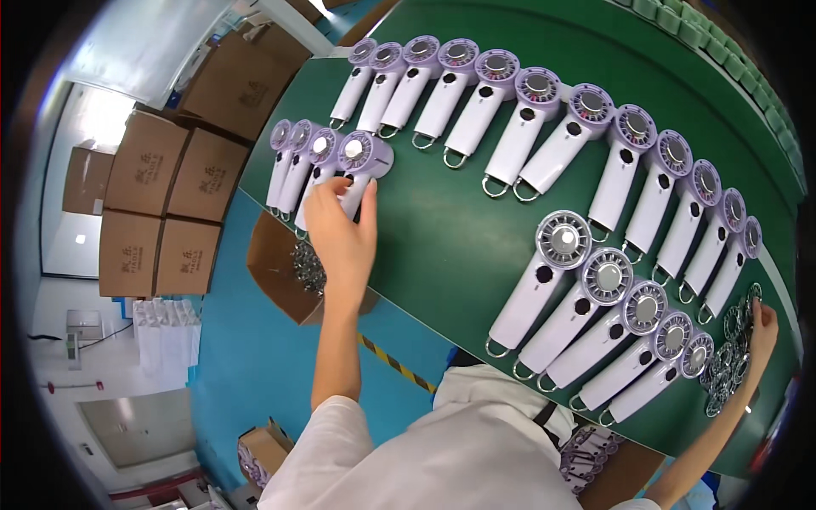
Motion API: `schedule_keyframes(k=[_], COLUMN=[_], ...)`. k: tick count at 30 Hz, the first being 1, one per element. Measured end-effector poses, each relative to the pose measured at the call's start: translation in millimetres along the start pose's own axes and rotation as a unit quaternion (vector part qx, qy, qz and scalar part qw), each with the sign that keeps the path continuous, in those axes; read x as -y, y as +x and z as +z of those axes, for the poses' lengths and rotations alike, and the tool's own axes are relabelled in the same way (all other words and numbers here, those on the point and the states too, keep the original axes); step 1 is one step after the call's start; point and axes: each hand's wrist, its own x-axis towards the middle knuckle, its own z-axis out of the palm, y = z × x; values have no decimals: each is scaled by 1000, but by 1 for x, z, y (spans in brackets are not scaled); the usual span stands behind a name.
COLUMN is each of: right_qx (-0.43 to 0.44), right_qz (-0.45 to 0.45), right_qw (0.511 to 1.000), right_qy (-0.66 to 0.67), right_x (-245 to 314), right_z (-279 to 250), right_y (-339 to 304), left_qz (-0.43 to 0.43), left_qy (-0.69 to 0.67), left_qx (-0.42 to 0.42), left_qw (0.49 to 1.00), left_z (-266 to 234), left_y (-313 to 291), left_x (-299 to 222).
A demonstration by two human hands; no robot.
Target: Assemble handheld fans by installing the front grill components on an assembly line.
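Head view, near to far. White-sleeved shoulders at the bottom edge, both forearms reaching up onto the green bench [459, 229].

Right hand [762, 327] is stretched out to the far right, fingers curled down onto a pile of small round metal grilles [729, 365] at the bench edge. Cannot tell whether it has one pinched or just rests there.

Beside that, a row of five lilac-and-white handheld fans [595, 327] lies flat, heads up, handles toward the body.

Left hand [342, 229] is extended with a straight arm, fingers and thumb closed around the handle of the end fan [361, 166] in a short row of four at the left bench edge. Fan lies flat on the bench.

Risk, as I judge it: those four fans overlap tightly right at the edge, so a sideways nudge could push one off toward the open carton [285, 268] below. Arms spread this wide also means poor control on the grille pile.

Beyond: a long arc of fans [544, 119], then stacked cardboard boxes [166, 195].
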Motion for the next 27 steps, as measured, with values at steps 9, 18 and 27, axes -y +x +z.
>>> schedule_keyframes(k=[9,18,27], right_qx=[-108,-122,35], right_qz=[-65,-151,-265], right_qw=[978,955,869], right_qy=[164,223,416], right_x=[77,350,435], right_z=[-19,13,16], right_y=[-21,-85,-109], left_qz=[-32,-227,-72], left_qy=[7,-384,-534], left_qx=[207,331,439], left_qw=[978,832,719], left_z=[13,-8,26], left_y=[22,60,85], left_x=[44,-59,-205])
